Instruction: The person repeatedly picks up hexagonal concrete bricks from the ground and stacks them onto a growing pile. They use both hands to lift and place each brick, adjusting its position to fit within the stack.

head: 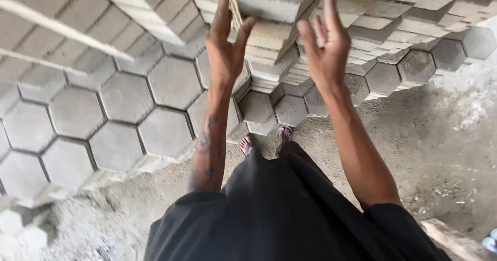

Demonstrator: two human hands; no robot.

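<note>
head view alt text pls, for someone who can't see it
Both bare hands, left hand and right hand, reach up to a grey concrete block atop a stack, above rows of hexagonal pavers on dirt ground.

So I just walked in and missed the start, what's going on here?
A person stands on sandy ground facing stacks of grey hexagonal paving blocks. Both arms are raised: the left hand grips the side of a block at the top of a tall stack, while the right hand is open beside it, fingers spread, not clearly touching.
</note>
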